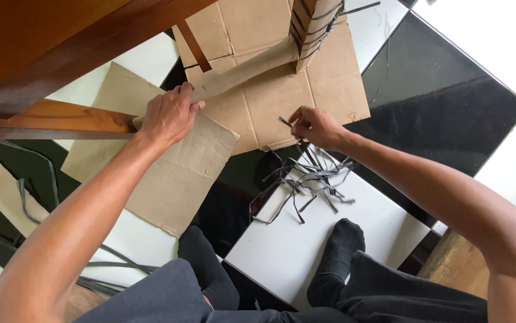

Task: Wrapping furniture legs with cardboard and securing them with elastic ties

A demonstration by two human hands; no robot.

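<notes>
Head view shows us looking down past our own arms to a black-and-white tiled floor (449, 90). At far left a wooden furniture rail (55, 116) runs toward the middle, and beneath it lies a flat cardboard sheet (168, 179), which seems to serve as a mat over the tiles. Our left hand (168, 116) sits where the rail ends, fingers curled down over the end of a cardboard-wrapped leg (246, 69) — apparently steadying it so it cannot turn; the grip looks closed around the wrap, though the underside of the fingers is hidden. That leg slopes up and right to a block bound with dark strapping (315, 24), resting on a flattened cardboard box (306, 96). Further right, our right hand (315, 127) hovers above the box edge with thumb and forefinger pinched shut on a short dark strip (284, 122) — the other fingers are folded in. Just below it a loose heap of cut strips (306, 179) lies on a white tile, near our socked feet (342, 239)
</notes>
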